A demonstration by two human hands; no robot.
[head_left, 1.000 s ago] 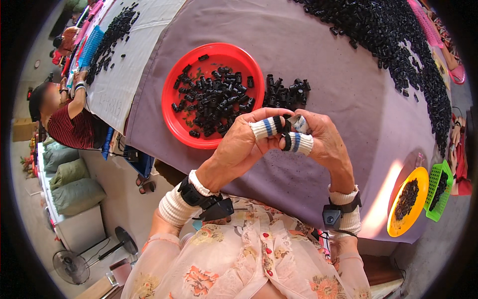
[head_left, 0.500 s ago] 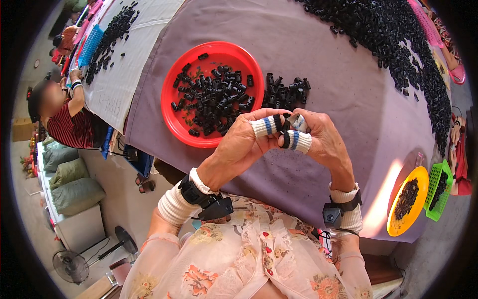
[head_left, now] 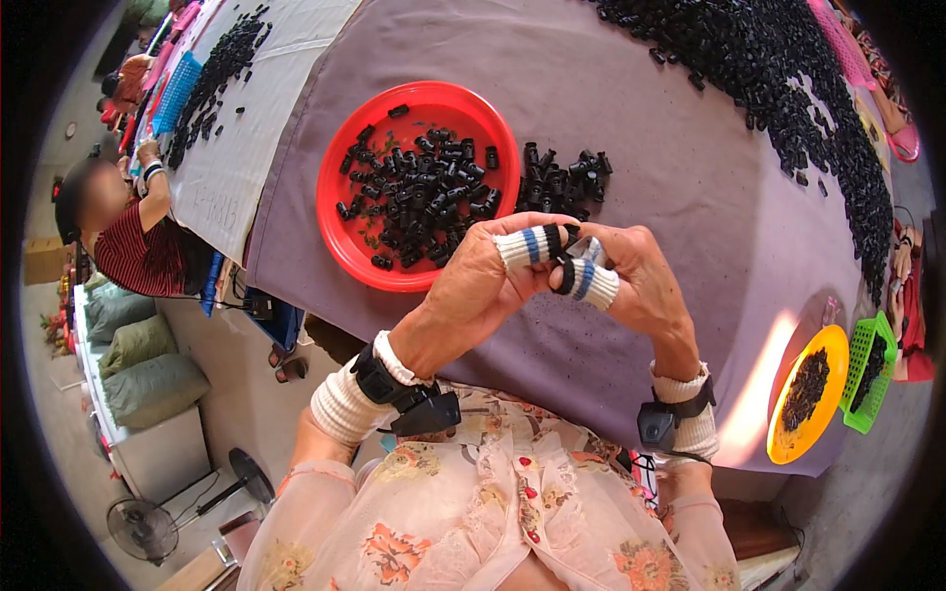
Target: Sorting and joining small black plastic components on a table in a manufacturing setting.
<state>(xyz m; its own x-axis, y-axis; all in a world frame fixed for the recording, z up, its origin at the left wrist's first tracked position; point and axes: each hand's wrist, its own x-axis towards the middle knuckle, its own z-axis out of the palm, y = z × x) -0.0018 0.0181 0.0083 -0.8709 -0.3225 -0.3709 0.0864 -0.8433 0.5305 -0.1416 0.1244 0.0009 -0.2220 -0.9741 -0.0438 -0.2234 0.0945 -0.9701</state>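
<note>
My left hand [head_left: 483, 266] and my right hand [head_left: 636, 276] meet fingertip to fingertip over the table's near part. Both are closed in a pinch, with striped knitted covers on some fingers. Between them is a small black plastic piece [head_left: 566, 258], mostly hidden by the fingers. Just beyond and to the left stands a red round tray [head_left: 340, 231] with many black cylindrical plastic pieces [head_left: 424, 197] heaped in it. Against the tray's right side, a small pile of similar black pieces [head_left: 567, 182] lies on the cloth, just past my fingers.
A grey-purple cloth [head_left: 591, 89] covers the table. A large spread of black pieces [head_left: 749, 69] lies at the far right. Near the right edge are a yellow plate [head_left: 838, 379] with dark bits and a green basket [head_left: 884, 379]. At left, a person [head_left: 133, 231] works at a pale cloth.
My hands stay together in nearly the same place. The right thumb and fingers have shifted slightly around the small black piece. The tray and piles have not moved.
</note>
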